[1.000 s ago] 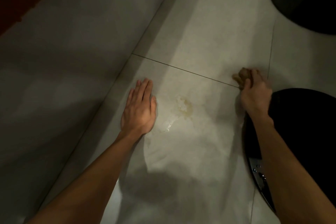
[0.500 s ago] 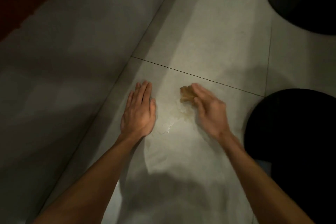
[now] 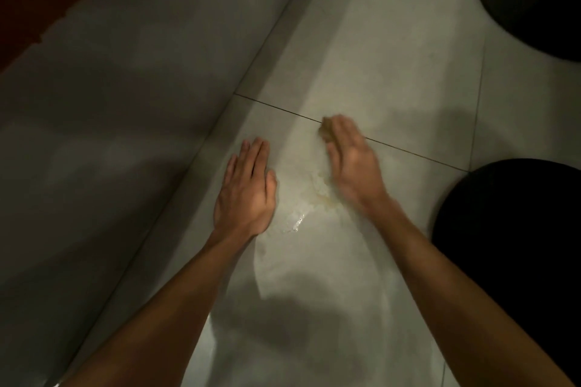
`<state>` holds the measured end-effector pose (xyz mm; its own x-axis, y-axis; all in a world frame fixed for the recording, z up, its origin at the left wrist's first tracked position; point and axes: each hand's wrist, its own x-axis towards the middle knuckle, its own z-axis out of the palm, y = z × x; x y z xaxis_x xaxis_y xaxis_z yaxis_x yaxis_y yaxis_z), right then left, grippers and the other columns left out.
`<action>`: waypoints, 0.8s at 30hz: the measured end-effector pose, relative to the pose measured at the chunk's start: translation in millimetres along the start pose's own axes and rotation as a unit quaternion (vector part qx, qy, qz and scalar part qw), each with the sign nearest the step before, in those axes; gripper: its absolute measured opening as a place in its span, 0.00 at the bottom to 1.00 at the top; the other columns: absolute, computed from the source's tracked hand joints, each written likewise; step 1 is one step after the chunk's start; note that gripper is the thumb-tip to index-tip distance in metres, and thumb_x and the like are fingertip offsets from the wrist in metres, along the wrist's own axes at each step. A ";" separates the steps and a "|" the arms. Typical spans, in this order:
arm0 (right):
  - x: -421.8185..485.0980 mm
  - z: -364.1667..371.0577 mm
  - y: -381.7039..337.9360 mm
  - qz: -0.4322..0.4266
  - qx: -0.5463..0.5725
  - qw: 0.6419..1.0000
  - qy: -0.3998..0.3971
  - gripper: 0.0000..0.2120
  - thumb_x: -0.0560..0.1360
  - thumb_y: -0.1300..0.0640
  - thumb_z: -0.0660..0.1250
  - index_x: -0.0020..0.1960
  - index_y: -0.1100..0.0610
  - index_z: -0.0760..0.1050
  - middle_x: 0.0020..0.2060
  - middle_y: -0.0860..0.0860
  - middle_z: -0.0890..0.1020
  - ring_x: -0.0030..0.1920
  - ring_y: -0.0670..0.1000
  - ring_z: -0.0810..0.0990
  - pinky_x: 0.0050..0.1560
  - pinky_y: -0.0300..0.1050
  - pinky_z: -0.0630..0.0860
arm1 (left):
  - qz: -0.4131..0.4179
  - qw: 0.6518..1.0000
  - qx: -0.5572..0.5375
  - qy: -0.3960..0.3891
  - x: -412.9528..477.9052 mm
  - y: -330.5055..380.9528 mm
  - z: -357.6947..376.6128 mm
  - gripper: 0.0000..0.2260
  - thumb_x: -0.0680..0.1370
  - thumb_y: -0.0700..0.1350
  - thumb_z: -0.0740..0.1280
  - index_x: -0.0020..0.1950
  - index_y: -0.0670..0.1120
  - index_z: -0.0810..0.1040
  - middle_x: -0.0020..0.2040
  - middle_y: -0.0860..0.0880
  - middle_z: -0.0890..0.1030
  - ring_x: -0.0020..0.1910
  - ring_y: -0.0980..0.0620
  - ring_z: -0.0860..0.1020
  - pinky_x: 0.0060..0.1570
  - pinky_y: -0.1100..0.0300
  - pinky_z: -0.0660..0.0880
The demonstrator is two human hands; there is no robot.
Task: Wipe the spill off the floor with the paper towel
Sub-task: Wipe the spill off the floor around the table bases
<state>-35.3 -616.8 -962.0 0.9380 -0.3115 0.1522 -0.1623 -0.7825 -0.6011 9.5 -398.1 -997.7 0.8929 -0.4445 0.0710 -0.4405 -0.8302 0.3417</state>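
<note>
The left hand (image 3: 245,188) lies flat on the pale grey tiled floor (image 3: 393,56), fingers straight and close together, just beside the wet yellowish spill (image 3: 317,195). The right hand (image 3: 352,166) is blurry, with the crumpled brown paper towel (image 3: 325,130) under its fingertips at the spill's far edge; I cannot tell if they curl round it or only press. To wipe well, I think it should push down and drag the towel over the shiny wet bit.

No readable text, label, brand, number or sign shows anywhere.
</note>
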 end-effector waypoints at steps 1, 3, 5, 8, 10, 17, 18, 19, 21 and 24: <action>-13.1 3.8 -7.9 -0.037 0.004 0.999 -0.027 0.24 0.88 0.61 0.63 0.83 0.61 0.68 0.82 0.59 0.69 0.84 0.57 0.66 0.86 0.44 0.58 | 0.000 1.000 0.000 0.001 0.4 -0.8 -0.2 0.26 0.89 0.48 0.55 0.88 0.45 0.59 0.89 0.48 0.59 0.89 0.48 0.52 0.87 0.46 0.53; -24.0 0.4 -8.8 -0.101 0.018 0.991 -0.081 0.23 0.88 0.62 0.65 0.82 0.62 0.70 0.81 0.58 0.72 0.82 0.56 0.70 0.85 0.48 0.63 | 0.000 1.000 0.001 -0.002 0.5 -1.8 -0.3 0.26 0.89 0.48 0.54 0.89 0.45 0.58 0.89 0.48 0.59 0.89 0.49 0.52 0.87 0.47 0.52; -10.1 -16.1 1.1 -0.122 0.041 0.985 -0.113 0.21 0.87 0.64 0.65 0.79 0.61 0.74 0.78 0.56 0.76 0.79 0.53 0.74 0.83 0.45 0.65 | 0.001 1.000 -0.003 -0.003 0.2 -2.3 -0.5 0.27 0.90 0.49 0.54 0.89 0.46 0.58 0.89 0.49 0.58 0.89 0.49 0.51 0.88 0.47 0.51; 22.4 -31.7 21.2 -0.096 0.027 0.994 -0.053 0.20 0.86 0.66 0.66 0.78 0.61 0.76 0.76 0.56 0.78 0.77 0.52 0.75 0.83 0.42 0.65 | 0.004 1.000 -0.004 0.005 0.0 -2.5 0.7 0.26 0.89 0.49 0.55 0.89 0.45 0.59 0.89 0.49 0.59 0.89 0.49 0.52 0.88 0.48 0.51; 31.6 -28.0 23.1 -0.054 0.011 0.998 -0.030 0.21 0.87 0.64 0.64 0.80 0.61 0.74 0.78 0.57 0.76 0.80 0.55 0.73 0.84 0.48 0.64 | 0.004 1.000 -0.005 0.009 -0.8 -2.6 1.2 0.26 0.89 0.48 0.56 0.88 0.45 0.60 0.89 0.48 0.59 0.89 0.48 0.53 0.88 0.48 0.51; -13.6 -11.2 7.5 -0.107 -0.002 0.990 -0.094 0.23 0.88 0.61 0.64 0.82 0.60 0.70 0.82 0.57 0.71 0.82 0.55 0.70 0.85 0.47 0.62 | 0.012 1.000 -0.006 0.010 0.3 -3.5 0.6 0.26 0.89 0.48 0.56 0.88 0.44 0.60 0.89 0.47 0.60 0.89 0.48 0.53 0.88 0.49 0.50; -26.1 -11.6 3.7 -0.122 0.009 0.987 -0.105 0.23 0.88 0.61 0.64 0.82 0.60 0.70 0.82 0.56 0.71 0.83 0.53 0.69 0.85 0.46 0.62 | 0.011 1.000 -0.006 0.010 0.3 -3.3 0.7 0.26 0.89 0.48 0.56 0.88 0.44 0.60 0.88 0.47 0.60 0.89 0.47 0.54 0.88 0.48 0.51; -39.2 -11.1 -1.5 -0.126 0.028 0.985 -0.112 0.23 0.88 0.62 0.64 0.82 0.59 0.70 0.82 0.56 0.70 0.83 0.52 0.69 0.85 0.45 0.62 | 0.011 1.000 -0.006 0.011 0.5 -2.8 0.9 0.26 0.89 0.48 0.56 0.88 0.44 0.60 0.88 0.46 0.60 0.89 0.47 0.54 0.88 0.48 0.51; -64.4 -6.0 -14.2 -0.114 0.079 0.983 -0.122 0.23 0.87 0.65 0.66 0.81 0.59 0.72 0.81 0.55 0.72 0.81 0.49 0.70 0.84 0.42 0.63 | 0.009 1.000 -0.004 0.009 0.2 -3.5 1.2 0.26 0.90 0.48 0.55 0.88 0.44 0.60 0.88 0.46 0.60 0.89 0.46 0.54 0.88 0.47 0.52; -85.1 1.5 -23.3 -0.116 0.103 0.979 -0.130 0.21 0.85 0.70 0.66 0.78 0.61 0.76 0.78 0.56 0.75 0.80 0.52 0.73 0.84 0.47 0.65 | 0.010 1.000 -0.001 0.002 0.5 -5.6 1.0 0.26 0.90 0.48 0.55 0.88 0.44 0.59 0.89 0.46 0.59 0.89 0.46 0.54 0.88 0.47 0.51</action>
<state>-110.9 -571.2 -962.2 0.9929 0.0294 0.1150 0.1041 -0.6820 -0.7239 12.3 -394.0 -1000.6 0.8844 -0.4594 0.0820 -0.4580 -0.8208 0.3412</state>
